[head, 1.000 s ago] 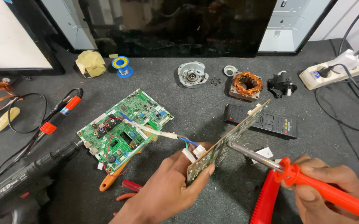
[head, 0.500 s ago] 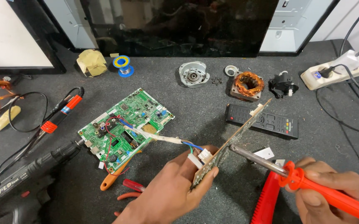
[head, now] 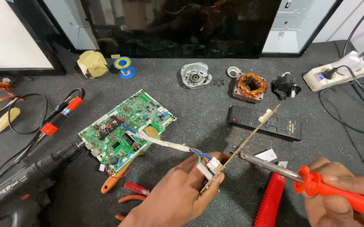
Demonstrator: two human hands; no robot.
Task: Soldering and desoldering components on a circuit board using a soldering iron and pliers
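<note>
At the lower middle of the frame the person's left hand (head: pixel 182 191) pinches a small circuit board (head: pixel 249 141), held edge-on so that it runs as a thin slanted line from the fingers up toward the right, crossing in front of a black remote control (head: pixel 264 122). The fingers are closed tightly on the board's lower end, beside a white plug (head: pixel 209 169) with coloured wires. A taped cable (head: pixel 161 142) leads from that plug up and left to a larger green circuit board (head: pixel 127 128) lying flat on the dark table (head: pixel 182 98).

At the lower right the right hand (head: pixel 346 191) is wrapped around the orange handle of a soldering iron (head: pixel 312 183), all fingers closed on it. The iron's metal tip touches or sits just beside the face of the held board, near its lower end; which of the two cannot be told.

The step in hand looks like soldering or desoldering a joint on the small board. The next move would call for a steady tip on one joint and a firm hold on the board, kept clear of the plug's wires and the fingertips.

Around them lie a black power drill (head: pixel 18 185) at lower left, a second iron with a red grip (head: pixel 60 117), a solder spool (head: pixel 124 67), a copper motor winding (head: pixel 250 86) and a white power strip (head: pixel 341 71) at upper right.
</note>
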